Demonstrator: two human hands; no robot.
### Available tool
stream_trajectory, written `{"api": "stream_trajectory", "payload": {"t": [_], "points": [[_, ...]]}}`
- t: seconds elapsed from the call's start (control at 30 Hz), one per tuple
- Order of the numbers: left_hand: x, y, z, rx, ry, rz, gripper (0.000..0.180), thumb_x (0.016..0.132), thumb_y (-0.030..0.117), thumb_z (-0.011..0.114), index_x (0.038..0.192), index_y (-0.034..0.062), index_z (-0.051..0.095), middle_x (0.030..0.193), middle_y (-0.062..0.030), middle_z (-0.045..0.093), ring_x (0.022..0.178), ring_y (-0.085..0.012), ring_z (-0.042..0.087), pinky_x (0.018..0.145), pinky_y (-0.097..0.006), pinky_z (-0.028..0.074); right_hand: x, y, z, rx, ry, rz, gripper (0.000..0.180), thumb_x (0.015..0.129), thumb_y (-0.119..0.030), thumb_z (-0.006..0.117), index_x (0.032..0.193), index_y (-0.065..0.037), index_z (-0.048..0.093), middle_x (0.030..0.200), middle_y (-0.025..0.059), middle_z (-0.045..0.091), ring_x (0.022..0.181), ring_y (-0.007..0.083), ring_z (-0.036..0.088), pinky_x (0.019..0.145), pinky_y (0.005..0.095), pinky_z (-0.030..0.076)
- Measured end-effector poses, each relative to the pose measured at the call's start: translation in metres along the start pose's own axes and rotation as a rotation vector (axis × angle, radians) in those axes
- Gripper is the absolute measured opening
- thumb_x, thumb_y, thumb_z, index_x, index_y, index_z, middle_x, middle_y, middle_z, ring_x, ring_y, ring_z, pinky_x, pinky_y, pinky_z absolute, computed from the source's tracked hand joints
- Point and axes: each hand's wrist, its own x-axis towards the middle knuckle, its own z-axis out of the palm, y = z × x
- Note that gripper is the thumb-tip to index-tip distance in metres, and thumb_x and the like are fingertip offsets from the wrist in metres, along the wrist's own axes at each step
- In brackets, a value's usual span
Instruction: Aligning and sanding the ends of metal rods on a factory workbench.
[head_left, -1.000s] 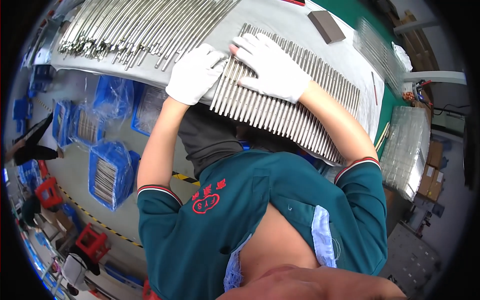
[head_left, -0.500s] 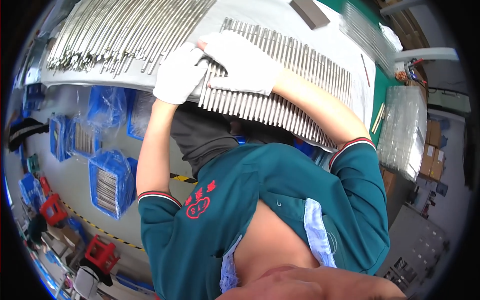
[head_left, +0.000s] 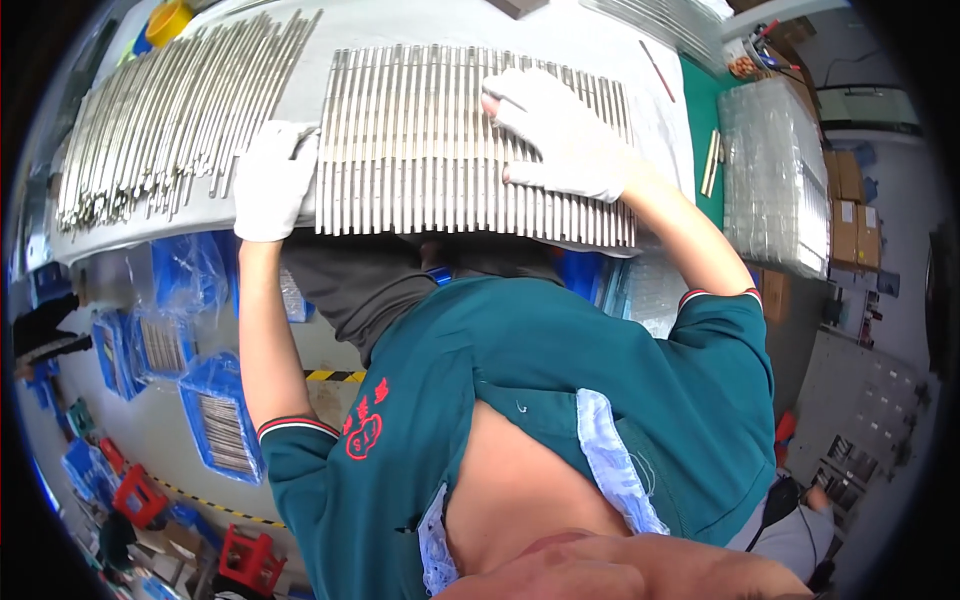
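From my end of the feed, I have two white-gloved hands over a row of metal rods (head_left: 410,150) that lies flat on a pale cloth (head_left: 430,22), the rods packed side by side, each running away from the body. The right hand (head_left: 562,135) is palm-down over the right-hand part of that row. I see its fingers open and extended toward the left, with the thumb held well apart from them, nearer the body; rods pass under both and show in the gap between. One fingertip is bare of the glove and sits right over the rods.

The left hand (head_left: 275,182) is at the row's left end, just beside the outermost rods, its fingers bent and pointing away from the body, its thumb side facing the row. I cannot tell from this view whether those fingers grip a rod or merely touch the edge. Beyond that hand, to the left, I make out a looser batch of thinner rods (head_left: 190,110) with uneven ends. A thin stick (head_left: 657,72) lies on the cloth past the row's right end, and a stack of clear plastic trays (head_left: 770,165) stands farther right
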Motion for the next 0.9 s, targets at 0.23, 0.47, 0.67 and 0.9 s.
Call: {"api": "stream_trajectory", "payload": {"t": [0.23, 0.47, 0.67, 0.9], "points": [[-0.005, -0.01, -0.002, 0.106, -0.065, -0.044, 0.021, 0.088, 0.018, 0.06, 0.106, 0.0074, 0.067, 0.1, -0.0127, 0.063, 0.095, -0.0294, 0.06, 0.086, -0.037, 0.046, -0.052, 0.026, -0.034, -0.335, 0.107, 0.307, 0.065, 0.086, -0.045, 0.059, 0.144, -0.02, 0.044, 0.143, 0.0123, 0.046, 0.135, 0.0308, 0.038, 0.114, 0.0422, 0.026], [-0.004, -0.01, 0.0, 0.056, -0.061, -0.126, 0.022, 0.09, 0.014, 0.059, 0.109, 0.0073, 0.067, 0.099, -0.0116, 0.063, 0.096, -0.0276, 0.059, 0.088, -0.036, 0.045, -0.054, 0.042, -0.043, -0.558, 0.25, 0.163, 0.066, 0.083, -0.031, 0.062, 0.14, -0.003, 0.043, 0.144, 0.0212, 0.039, 0.132, 0.0363, 0.037, 0.113, 0.0441, 0.026], [-0.008, -0.015, 0.004, 0.056, -0.076, -0.196, 0.022, 0.091, 0.016, 0.059, 0.109, 0.0084, 0.068, 0.102, -0.0123, 0.064, 0.1, -0.0284, 0.059, 0.092, -0.037, 0.044, -0.062, 0.036, -0.005, -0.067, 0.079, 0.169, 0.065, 0.09, -0.05, 0.054, 0.145, -0.016, 0.043, 0.146, 0.008, 0.044, 0.135, 0.0283, 0.039, 0.114, 0.0426, 0.027], [-0.004, 0.001, -0.001, 0.047, -0.032, -0.186, 0.02, 0.087, 0.008, 0.063, 0.106, 0.0073, 0.068, 0.096, -0.011, 0.064, 0.09, -0.0268, 0.062, 0.082, -0.035, 0.049, -0.054, 0.01, -0.002, 0.089, -0.05, -0.074, 0.075, 0.09, -0.058, 0.047, 0.139, -0.002, 0.043, 0.148, 0.0208, 0.038, 0.138, 0.0368, 0.033, 0.116, 0.0485, 0.018]]}}
